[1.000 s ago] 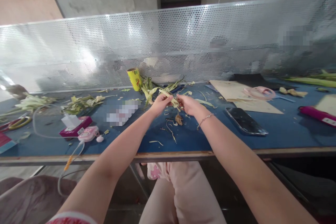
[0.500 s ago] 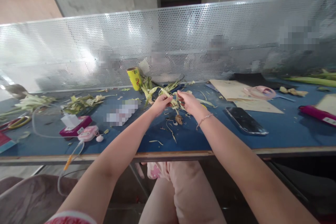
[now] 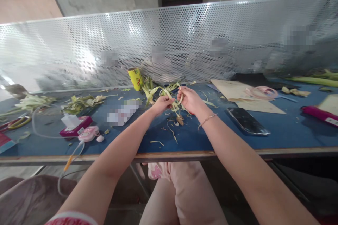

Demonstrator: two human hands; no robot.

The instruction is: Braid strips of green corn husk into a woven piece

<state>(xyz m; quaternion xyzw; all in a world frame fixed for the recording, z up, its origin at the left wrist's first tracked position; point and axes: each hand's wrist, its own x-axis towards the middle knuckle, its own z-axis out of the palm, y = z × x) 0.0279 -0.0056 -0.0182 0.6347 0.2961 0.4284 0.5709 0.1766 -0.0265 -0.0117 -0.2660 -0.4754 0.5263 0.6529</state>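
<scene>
Both hands work a bundle of pale green leaf strips above the blue table. My left hand pinches the strips from the left, fingers closed. My right hand, a thin bracelet on its wrist, is curled around a strip and lifts its end upward. A small brown woven piece hangs or lies just below the hands. More loose green leaves lie behind them.
A yellow roll stands at the back. A black phone lies right of my right arm. Pink boxes and a cable sit left, leaf piles farther left. Cardboard and pink tubing lie right. A perforated metal screen bounds the back.
My right hand has risen and moved back, pulling a leaf strip upward. My left hand has stayed almost still, holding the bundle.
</scene>
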